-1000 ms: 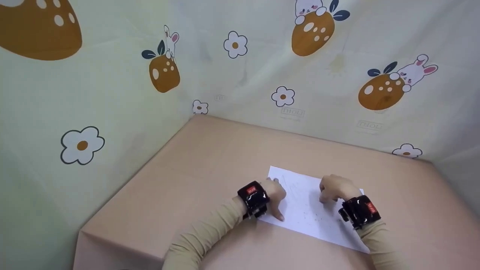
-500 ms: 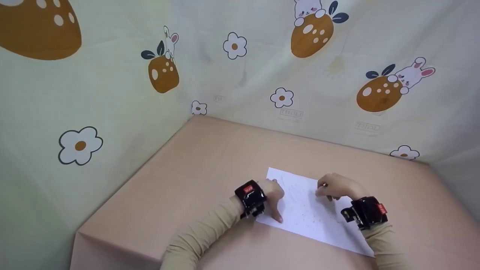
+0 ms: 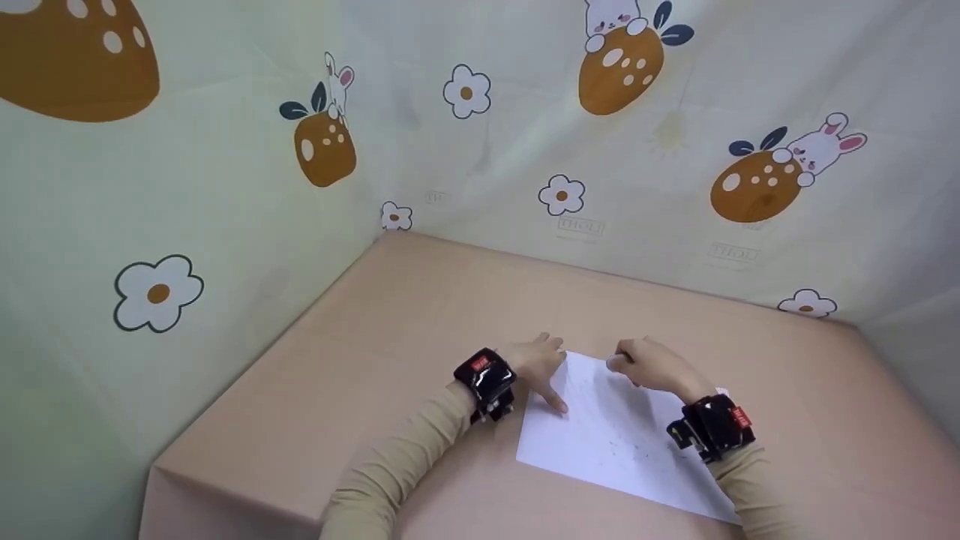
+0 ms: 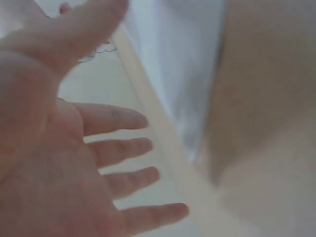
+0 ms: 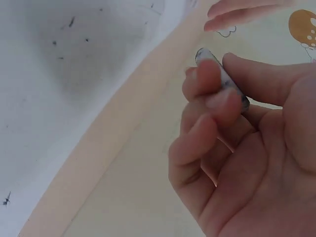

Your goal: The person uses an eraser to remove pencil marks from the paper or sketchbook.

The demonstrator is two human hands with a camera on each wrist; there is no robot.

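A white sheet of paper (image 3: 570,442) lies on the table, with faint grey pencil-like marks and several dark crumbs on it. The right hand (image 3: 660,367) is over its far edge and pinches a small white eraser (image 5: 228,81), smudged dark, between thumb and curled fingers. At the sheet's far left corner is the left hand (image 3: 536,364), fingers straight and spread, thumb reaching over the paper. In the left wrist view, the palm and straight fingers of that left hand (image 4: 74,148) hold nothing, and the paper's corner (image 4: 190,118) shows beside them.
A tan cloth covers the table (image 3: 360,360), whose front left edge drops off at the lower left. Curtains (image 3: 247,172) printed with rabbits, fruit and flowers close off the left and back sides. Dark crumbs (image 5: 71,22) dot the sheet in the right wrist view.
The left hand has moved to the sheet's far left corner. The right hand, with the eraser, has gone away from the body to the far edge. The sheet has shifted slightly toward the person.
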